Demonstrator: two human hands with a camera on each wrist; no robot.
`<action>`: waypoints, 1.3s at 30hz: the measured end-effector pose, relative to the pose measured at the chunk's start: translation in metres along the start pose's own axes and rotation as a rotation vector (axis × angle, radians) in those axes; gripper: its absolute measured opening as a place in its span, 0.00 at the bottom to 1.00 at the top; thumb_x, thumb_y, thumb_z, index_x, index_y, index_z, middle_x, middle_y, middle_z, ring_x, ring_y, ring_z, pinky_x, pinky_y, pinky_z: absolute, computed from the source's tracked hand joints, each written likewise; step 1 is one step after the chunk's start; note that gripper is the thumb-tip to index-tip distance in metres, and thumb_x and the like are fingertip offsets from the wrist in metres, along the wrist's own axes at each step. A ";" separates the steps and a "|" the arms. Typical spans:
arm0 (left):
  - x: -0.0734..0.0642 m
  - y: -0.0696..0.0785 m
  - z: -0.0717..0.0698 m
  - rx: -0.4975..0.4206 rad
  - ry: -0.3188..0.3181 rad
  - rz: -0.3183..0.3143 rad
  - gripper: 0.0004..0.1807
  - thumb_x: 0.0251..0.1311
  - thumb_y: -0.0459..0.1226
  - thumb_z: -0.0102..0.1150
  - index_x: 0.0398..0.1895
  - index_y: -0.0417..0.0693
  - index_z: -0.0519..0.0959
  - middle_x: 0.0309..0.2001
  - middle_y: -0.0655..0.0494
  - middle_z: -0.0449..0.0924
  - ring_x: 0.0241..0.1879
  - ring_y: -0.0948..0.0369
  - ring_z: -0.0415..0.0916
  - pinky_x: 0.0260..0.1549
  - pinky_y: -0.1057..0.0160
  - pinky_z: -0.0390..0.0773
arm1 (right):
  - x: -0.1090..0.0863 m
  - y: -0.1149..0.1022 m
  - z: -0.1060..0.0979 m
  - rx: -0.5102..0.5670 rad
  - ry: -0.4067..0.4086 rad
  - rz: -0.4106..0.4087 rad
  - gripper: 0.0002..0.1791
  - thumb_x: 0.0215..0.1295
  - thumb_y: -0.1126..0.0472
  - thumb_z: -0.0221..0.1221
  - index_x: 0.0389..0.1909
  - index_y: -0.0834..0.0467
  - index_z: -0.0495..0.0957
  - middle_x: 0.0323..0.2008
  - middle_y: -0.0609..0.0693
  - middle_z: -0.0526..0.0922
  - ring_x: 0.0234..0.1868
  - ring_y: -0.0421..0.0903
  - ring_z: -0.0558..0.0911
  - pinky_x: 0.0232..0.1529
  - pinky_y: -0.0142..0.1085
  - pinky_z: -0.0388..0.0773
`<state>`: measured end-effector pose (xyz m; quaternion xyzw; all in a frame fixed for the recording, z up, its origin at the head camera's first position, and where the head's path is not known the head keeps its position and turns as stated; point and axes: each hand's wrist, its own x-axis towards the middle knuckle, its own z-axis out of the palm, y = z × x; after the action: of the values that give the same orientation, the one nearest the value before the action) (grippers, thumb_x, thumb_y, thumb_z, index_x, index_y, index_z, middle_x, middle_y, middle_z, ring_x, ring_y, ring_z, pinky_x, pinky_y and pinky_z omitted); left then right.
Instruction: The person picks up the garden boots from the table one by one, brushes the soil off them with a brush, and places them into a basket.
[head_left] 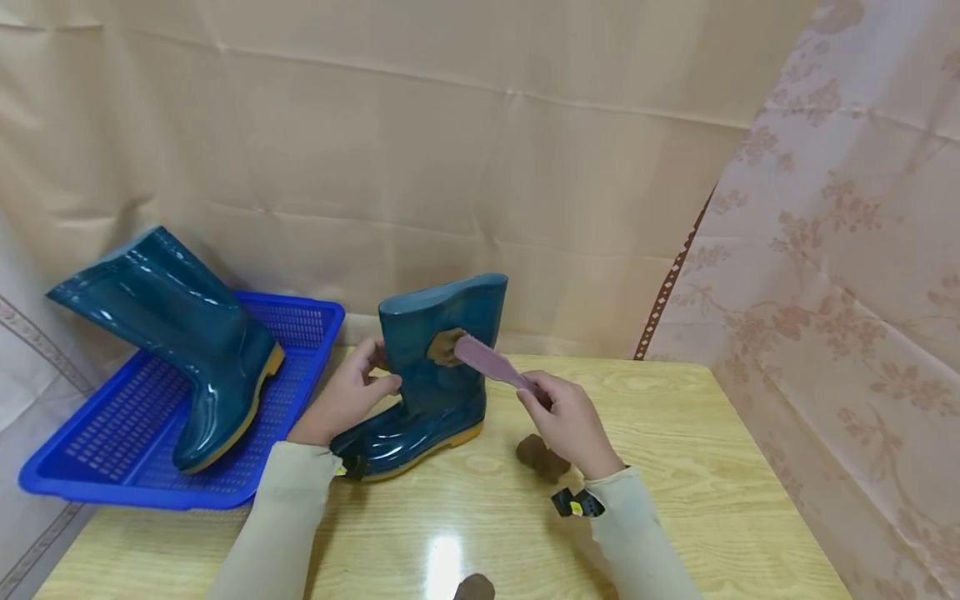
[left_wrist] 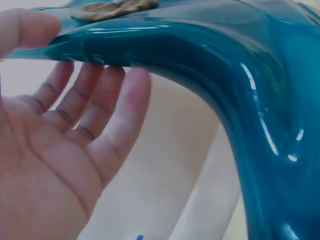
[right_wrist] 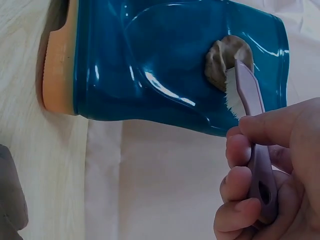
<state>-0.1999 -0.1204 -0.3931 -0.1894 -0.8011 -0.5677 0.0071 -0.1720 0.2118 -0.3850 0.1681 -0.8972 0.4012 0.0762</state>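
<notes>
A dark teal rubber boot (head_left: pixel 442 392) with a yellow sole stands upright on the table, toe to the left. A brown clay-like lump (right_wrist: pixel 227 57) sticks to the side of its shaft. My left hand (head_left: pixel 351 393) holds the front of the shaft, with the thumb on the near side and the fingertips (left_wrist: pixel 137 82) against the other. In my right hand (head_left: pixel 566 417) is a mauve scrub brush (head_left: pixel 487 360), gripped by its handle. Its white bristles (right_wrist: pixel 233 95) touch the lump's edge or lie just beside it; I cannot tell which.
At the left, a blue plastic basket (head_left: pixel 292 500) holds a second teal boot (head_left: pixel 217 367), leaning with its shaft over the rim. Brown lumps lie on the wooden table, one (head_left: pixel 536 457) below my right hand and another (head_left: pixel 475 587) at the near edge. Beige cloth (head_left: pixel 450 167) hangs behind.
</notes>
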 end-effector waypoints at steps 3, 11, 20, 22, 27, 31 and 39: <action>0.000 0.000 -0.001 -0.048 0.021 0.030 0.21 0.75 0.32 0.56 0.68 0.41 0.69 0.54 0.42 0.76 0.52 0.50 0.75 0.47 0.60 0.85 | 0.000 0.001 0.003 0.000 -0.001 0.007 0.11 0.77 0.56 0.59 0.54 0.51 0.84 0.26 0.45 0.76 0.24 0.44 0.74 0.22 0.33 0.67; 0.004 0.011 0.013 0.017 0.018 -0.025 0.19 0.73 0.43 0.62 0.62 0.48 0.75 0.52 0.49 0.80 0.55 0.51 0.77 0.49 0.55 0.83 | 0.001 0.004 0.004 0.016 0.044 0.072 0.11 0.77 0.56 0.59 0.54 0.52 0.83 0.27 0.48 0.77 0.23 0.46 0.74 0.18 0.33 0.67; 0.002 0.021 0.021 0.050 -0.010 -0.008 0.16 0.68 0.42 0.68 0.53 0.49 0.77 0.48 0.53 0.81 0.52 0.54 0.79 0.50 0.52 0.83 | 0.003 0.005 0.006 0.012 0.048 0.108 0.11 0.78 0.55 0.59 0.55 0.51 0.83 0.27 0.48 0.77 0.24 0.47 0.74 0.20 0.33 0.67; 0.004 0.021 0.025 0.037 0.001 -0.019 0.15 0.67 0.43 0.69 0.50 0.48 0.77 0.48 0.53 0.81 0.52 0.54 0.80 0.51 0.53 0.83 | 0.004 0.007 0.008 0.023 0.039 0.109 0.12 0.78 0.55 0.59 0.56 0.53 0.83 0.27 0.49 0.77 0.23 0.46 0.73 0.19 0.33 0.66; 0.006 0.024 0.025 0.035 0.018 -0.064 0.19 0.69 0.44 0.67 0.57 0.49 0.75 0.53 0.52 0.80 0.56 0.54 0.78 0.55 0.50 0.82 | 0.004 0.009 0.010 0.038 0.032 0.104 0.13 0.78 0.55 0.58 0.57 0.54 0.83 0.26 0.49 0.76 0.23 0.46 0.72 0.19 0.33 0.65; 0.007 0.027 0.020 0.025 0.046 -0.074 0.26 0.70 0.42 0.65 0.68 0.49 0.70 0.58 0.49 0.79 0.59 0.52 0.76 0.57 0.46 0.80 | 0.004 0.009 0.012 0.029 0.071 0.058 0.11 0.78 0.57 0.59 0.56 0.52 0.83 0.27 0.48 0.75 0.22 0.45 0.72 0.19 0.33 0.66; 0.007 0.033 0.022 0.040 0.033 -0.072 0.26 0.70 0.39 0.65 0.68 0.48 0.71 0.59 0.49 0.80 0.59 0.51 0.77 0.56 0.46 0.81 | 0.005 0.009 0.013 0.045 0.295 -0.130 0.12 0.74 0.62 0.63 0.55 0.57 0.83 0.24 0.45 0.75 0.19 0.40 0.68 0.18 0.32 0.64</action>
<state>-0.1918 -0.0888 -0.3691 -0.1508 -0.8185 -0.5543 0.0035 -0.1798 0.2064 -0.3987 0.1668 -0.8541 0.4359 0.2293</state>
